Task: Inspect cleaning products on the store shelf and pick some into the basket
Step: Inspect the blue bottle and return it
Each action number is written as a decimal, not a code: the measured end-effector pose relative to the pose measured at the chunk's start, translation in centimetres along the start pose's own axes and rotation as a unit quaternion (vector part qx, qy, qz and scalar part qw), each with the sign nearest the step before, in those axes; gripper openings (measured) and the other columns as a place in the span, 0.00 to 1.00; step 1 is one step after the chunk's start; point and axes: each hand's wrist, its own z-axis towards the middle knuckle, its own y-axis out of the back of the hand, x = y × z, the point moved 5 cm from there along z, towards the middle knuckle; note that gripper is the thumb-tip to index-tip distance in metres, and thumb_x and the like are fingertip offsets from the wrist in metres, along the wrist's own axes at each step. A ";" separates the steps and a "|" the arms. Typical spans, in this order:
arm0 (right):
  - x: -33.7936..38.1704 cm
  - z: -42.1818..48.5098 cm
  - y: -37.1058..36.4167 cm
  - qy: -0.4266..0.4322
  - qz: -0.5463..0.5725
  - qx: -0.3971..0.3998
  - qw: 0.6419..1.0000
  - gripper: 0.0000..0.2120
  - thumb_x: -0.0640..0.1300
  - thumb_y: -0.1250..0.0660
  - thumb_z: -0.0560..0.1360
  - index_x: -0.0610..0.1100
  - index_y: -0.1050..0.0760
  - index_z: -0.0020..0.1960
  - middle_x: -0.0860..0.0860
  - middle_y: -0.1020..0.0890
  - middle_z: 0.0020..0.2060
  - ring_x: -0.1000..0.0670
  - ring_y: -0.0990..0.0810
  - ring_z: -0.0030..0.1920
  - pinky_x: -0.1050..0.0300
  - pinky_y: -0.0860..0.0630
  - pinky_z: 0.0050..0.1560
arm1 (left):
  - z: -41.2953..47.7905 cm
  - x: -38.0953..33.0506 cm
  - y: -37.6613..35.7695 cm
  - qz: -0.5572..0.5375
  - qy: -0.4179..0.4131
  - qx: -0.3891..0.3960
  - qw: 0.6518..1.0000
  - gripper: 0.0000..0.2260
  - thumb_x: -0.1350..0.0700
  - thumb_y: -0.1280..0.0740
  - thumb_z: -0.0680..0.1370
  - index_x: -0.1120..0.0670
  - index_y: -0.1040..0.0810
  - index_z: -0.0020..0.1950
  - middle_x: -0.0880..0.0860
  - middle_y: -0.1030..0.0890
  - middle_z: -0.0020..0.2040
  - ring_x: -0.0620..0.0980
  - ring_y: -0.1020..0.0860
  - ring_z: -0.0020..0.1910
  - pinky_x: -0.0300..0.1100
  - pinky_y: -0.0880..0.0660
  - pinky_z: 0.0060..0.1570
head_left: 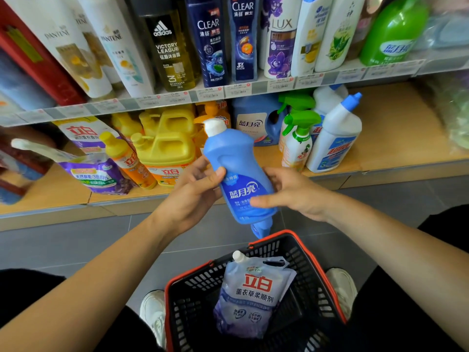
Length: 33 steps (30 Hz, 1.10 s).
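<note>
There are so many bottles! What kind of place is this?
Probably a shop: price tags line the shelf edge, shampoo bottles stand in rows, and a shopping basket sits below the blue bottle.

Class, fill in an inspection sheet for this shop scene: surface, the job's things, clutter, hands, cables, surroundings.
Surface: wooden lower shelf, stocked with cleaning products.
Job's things: blue bottle with a white cap, held tilted above the basket; a refill pouch lies in the basket.
Clutter: nothing seen.
Hands: left hand and right hand both hold the blue bottle.
Cables: nothing seen.
Surroundings: upper shelf with shampoo bottles; grey tiled floor.
</note>
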 end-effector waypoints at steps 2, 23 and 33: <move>-0.5 -0.1 -1.0 0.003 -0.018 0.010 1.000 0.26 0.34 0.21 0.68 0.41 0.25 0.64 0.46 0.16 0.57 0.45 0.17 0.58 0.43 0.21 0.62 | -0.1 -0.8 0.1 -0.008 -0.008 -0.017 1.000 0.37 0.52 0.23 0.70 0.63 0.32 0.75 0.57 0.17 0.59 0.53 0.18 0.58 0.52 0.22 0.62; 1.6 -0.4 -0.4 0.181 -0.067 -0.212 0.958 0.25 0.36 0.21 0.68 0.48 0.24 0.61 0.50 0.18 0.55 0.49 0.18 0.56 0.45 0.19 0.55 | -0.5 -3.8 3.3 0.030 -0.085 -0.186 0.978 0.24 0.56 0.28 0.74 0.56 0.29 0.68 0.54 0.17 0.57 0.54 0.18 0.59 0.49 0.20 0.59; 1.3 0.5 -1.2 0.090 0.216 -0.106 0.966 0.25 0.45 0.33 0.76 0.45 0.31 0.72 0.43 0.21 0.64 0.43 0.18 0.58 0.37 0.19 0.54 | 0.0 -5.1 3.5 0.052 -0.093 -0.142 0.984 0.27 0.58 0.32 0.78 0.52 0.34 0.77 0.52 0.18 0.59 0.54 0.21 0.59 0.49 0.25 0.59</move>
